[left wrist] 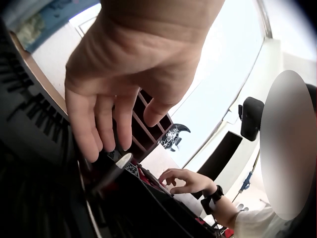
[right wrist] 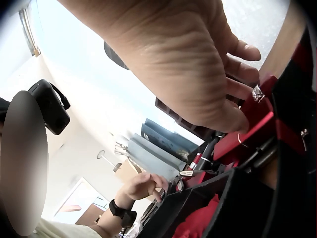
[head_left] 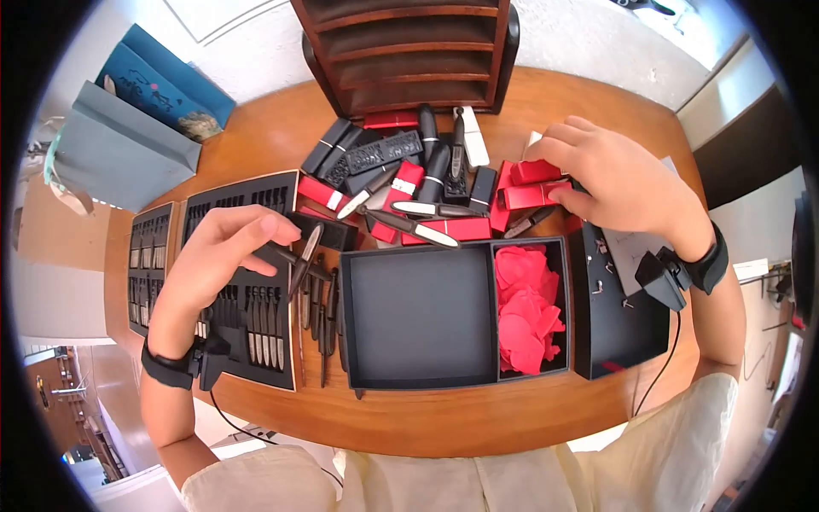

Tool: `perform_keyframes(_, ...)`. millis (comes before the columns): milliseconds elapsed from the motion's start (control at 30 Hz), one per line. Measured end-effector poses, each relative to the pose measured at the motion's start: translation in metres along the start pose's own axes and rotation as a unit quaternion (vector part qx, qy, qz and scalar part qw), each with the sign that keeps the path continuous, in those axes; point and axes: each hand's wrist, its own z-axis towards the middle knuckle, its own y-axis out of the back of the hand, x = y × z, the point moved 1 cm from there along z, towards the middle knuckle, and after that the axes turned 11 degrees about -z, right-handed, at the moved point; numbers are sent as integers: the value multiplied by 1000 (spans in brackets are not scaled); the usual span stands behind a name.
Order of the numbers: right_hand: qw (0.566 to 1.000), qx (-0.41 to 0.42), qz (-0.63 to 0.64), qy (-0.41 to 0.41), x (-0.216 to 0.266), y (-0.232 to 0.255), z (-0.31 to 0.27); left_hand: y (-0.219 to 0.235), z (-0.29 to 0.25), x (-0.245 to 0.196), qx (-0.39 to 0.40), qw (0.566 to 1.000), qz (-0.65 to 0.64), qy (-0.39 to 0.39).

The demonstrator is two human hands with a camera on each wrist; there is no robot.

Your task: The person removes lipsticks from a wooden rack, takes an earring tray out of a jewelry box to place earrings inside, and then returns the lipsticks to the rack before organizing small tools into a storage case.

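My left hand [head_left: 217, 252] hangs over the left side of the table, fingers loosely bent and holding nothing. Just off its fingertips, a dark pen-like item with a silver face [head_left: 307, 254] leans at an angle; in the left wrist view this item [left wrist: 119, 168] is blurred below the fingers. At the right of the pile, my right hand [head_left: 610, 175] holds a red box [head_left: 533, 171] between thumb and fingers. Another red box [head_left: 531, 196] lies under the thumb. In the right wrist view the thumb rests on red box surfaces [right wrist: 252, 126].
An open black box [head_left: 422, 316] stands centrally, red petals [head_left: 527, 311] in its side compartment. Black trays of slim items [head_left: 264, 328] lie left, a black box with a grey sheet [head_left: 618, 320] right. Behind the mixed pile stands a wooden rack [head_left: 409, 64]; paper bags [head_left: 128, 145] stand back left.
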Motion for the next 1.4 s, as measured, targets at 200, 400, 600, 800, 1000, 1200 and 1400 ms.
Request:
perform_keyframes(200,1000,-18,-3,-24,15,4,3,-16,-16,5,-65,962,231,-130)
perform_keyframes(400,989,10,102,106,56,15,-10,-37,-27,2,-37,918,296,-260)
perform_keyframes(600,991,98,33,87,81,8,-17,-36,-30,13,-9,908,324,-265)
perform_keyframes(800,990,116,46,63,93,4,-14,-34,-30,16,-1,913,314,-262)
perform_keyframes(1000,985,133,99,39,92,5,-18,-45,-29,16,17,901,335,-276)
perform_keyframes(1200,985,124,110,57,95,4,-24,-59,-25,15,42,898,373,-230)
perform_keyframes(1400,975,199,86,49,97,6,-25,-60,-25,19,52,899,372,-227)
